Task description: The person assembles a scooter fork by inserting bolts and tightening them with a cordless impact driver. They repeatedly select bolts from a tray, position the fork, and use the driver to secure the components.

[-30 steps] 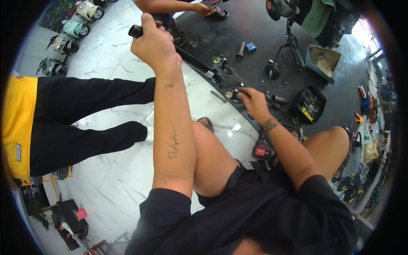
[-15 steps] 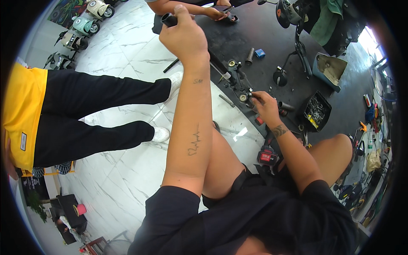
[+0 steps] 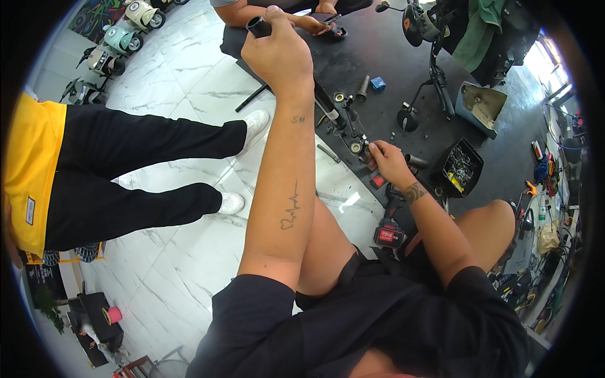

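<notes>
Gripping a black bar [image 3: 328, 104] — left hand [image 3: 280, 53] clamped at its top, right hand [image 3: 387, 162] pinching its lower fitting.

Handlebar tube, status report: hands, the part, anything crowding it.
Left hand clamped on black handlebar tube, arm stretched out. Right hand pinching small fitting at tube's lower end. Loose parts on dark mat close by.

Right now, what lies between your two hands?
In the head view, the black bar runs from the left hand down toward the right hand, with small metal fittings along it.
</notes>
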Demonstrator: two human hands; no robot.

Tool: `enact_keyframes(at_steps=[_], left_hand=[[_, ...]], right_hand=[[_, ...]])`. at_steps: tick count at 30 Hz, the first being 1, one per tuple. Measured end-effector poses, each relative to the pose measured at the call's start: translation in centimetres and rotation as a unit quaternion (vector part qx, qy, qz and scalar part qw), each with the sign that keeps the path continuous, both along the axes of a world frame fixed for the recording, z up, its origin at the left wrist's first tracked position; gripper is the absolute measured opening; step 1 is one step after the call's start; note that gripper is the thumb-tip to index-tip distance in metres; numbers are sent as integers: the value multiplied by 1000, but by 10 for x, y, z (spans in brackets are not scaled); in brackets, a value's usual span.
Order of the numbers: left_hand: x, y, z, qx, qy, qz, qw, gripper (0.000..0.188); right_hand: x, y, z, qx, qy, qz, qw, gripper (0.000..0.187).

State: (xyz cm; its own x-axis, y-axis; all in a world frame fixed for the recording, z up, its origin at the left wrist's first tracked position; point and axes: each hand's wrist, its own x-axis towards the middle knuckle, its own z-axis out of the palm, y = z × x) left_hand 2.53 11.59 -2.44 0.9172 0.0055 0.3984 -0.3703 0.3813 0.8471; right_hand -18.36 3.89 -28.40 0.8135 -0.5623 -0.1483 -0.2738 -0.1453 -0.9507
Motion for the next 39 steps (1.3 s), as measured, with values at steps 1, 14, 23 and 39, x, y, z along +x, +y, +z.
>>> enact_keyframes(at_steps=[1,14,23,39], left_hand=[[0,-1,0,6,-7,3,1000,32],[-10,-14,3,16,-102,-42,994,31],[-14,-20,5,18,-95,-34,995,36],[1,-10,1,35,13,-110,993,34]], right_hand=[[1,0,2,-10,1,1,1000,33],[9,-21,8,476,59,-41,876,31],[15,-19,11,473,73,-93,873,33],[-87,-66,-125,167,457,71,871,45]])
